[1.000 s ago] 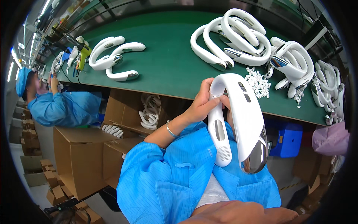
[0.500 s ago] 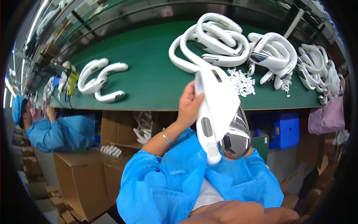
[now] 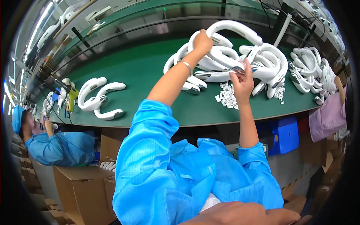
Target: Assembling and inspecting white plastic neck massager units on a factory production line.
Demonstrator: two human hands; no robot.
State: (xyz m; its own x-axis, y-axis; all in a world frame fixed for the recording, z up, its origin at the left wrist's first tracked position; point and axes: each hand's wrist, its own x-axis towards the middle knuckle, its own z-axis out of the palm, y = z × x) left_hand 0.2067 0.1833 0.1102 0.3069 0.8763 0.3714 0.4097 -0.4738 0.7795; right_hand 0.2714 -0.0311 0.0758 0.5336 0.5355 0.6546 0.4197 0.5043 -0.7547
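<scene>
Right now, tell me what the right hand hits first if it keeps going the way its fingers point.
Probably the white U-shaped piece just beyond the right hand; depth is unclear.

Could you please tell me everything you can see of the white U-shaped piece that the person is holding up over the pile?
The U-shaped piece is a curved white band of glossy, plastic-looking shell, bent like an open horseshoe. It is lifted above the pile of similar white pieces on the green table. The left hand grips one end. Its other end slopes down to the right, where the right hand reaches up beneath it; whether the fingers touch it is unclear.
</scene>
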